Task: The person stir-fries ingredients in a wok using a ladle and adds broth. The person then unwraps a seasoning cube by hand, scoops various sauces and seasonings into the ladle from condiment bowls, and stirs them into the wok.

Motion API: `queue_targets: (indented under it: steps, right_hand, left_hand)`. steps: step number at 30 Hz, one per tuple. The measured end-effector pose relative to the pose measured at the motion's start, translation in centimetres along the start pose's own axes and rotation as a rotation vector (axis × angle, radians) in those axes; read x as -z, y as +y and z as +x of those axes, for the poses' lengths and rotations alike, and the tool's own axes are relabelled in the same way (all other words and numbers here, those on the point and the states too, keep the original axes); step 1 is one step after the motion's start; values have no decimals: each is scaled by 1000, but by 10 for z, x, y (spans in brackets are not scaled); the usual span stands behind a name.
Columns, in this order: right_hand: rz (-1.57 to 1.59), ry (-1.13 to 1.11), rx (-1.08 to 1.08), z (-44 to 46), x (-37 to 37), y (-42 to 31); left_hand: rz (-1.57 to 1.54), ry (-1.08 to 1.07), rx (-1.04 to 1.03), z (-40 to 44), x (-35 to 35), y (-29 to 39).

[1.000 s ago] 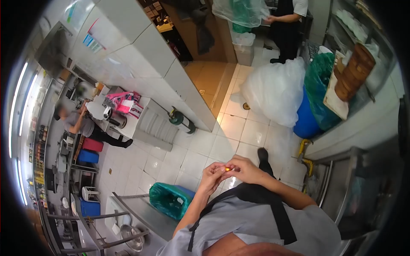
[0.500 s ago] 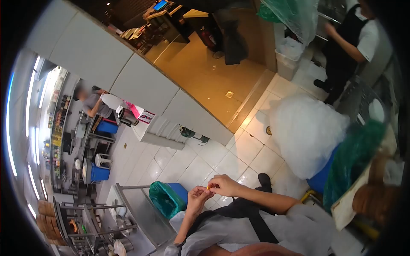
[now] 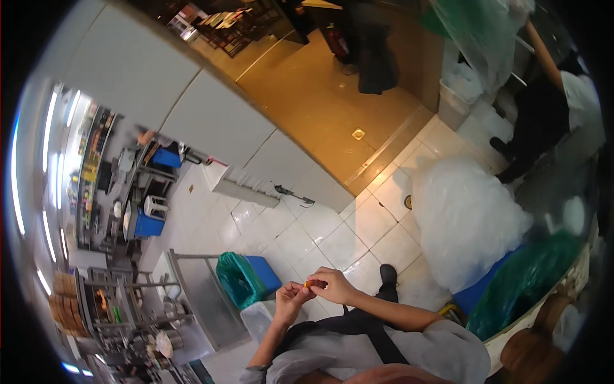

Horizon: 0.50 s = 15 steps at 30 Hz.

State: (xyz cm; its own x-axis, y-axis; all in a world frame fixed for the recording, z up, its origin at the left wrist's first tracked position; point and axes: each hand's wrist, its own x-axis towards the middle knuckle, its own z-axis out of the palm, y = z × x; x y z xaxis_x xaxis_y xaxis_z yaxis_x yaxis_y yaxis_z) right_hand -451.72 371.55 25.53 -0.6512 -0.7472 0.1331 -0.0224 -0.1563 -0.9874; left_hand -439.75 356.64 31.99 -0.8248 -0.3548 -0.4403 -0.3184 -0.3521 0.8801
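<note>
In front of my waist, both hands meet at the fingertips around a tiny yellow-orange piece (image 3: 308,283), too small to name. My left hand (image 3: 291,303) pinches it from the left side, thumb and fingers together. From the right, my right hand (image 3: 334,286) is also closed on it, its fingers bent. Much of the piece is hidden by the fingers. Just left of my hands stands a blue bin (image 3: 263,274) with a green liner (image 3: 235,281).
A metal table (image 3: 208,307) stands at left, beside racks with bamboo steamers (image 3: 67,304). At right are a big bag of white plastic (image 3: 470,221) and a green bag (image 3: 521,288). A co-worker (image 3: 543,109) stands upper right. A low white partition (image 3: 240,185) lies ahead.
My view has shifted slightly. The co-worker at upper right now reaches up to the hanging plastic bag. The person at far left is now mostly hidden behind the wall. My hands keep their pinch.
</note>
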Motion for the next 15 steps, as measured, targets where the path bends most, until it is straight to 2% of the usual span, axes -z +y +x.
queue_targets:
  steps: [4, 9, 12, 13, 15]
  right_hand:
    - [-42, -112, 31, 9, -28, -16]
    - [-117, -298, 89, 6, -119, -31]
    - [-204, -522, 191, -2, -190, -40]
    - [-322, -599, 323, -6, -216, -43]
    - [-345, -704, 412, -20, -273, -42]
  left_hand:
    - [5, 87, -81, -28, 23, -9]
    - [53, 255, -241, -105, 79, -26]
    - [-17, 408, -371, -165, 112, -43]
    - [-4, 473, -397, -186, 127, -58]
    - [-2, 593, -407, -230, 163, -87]
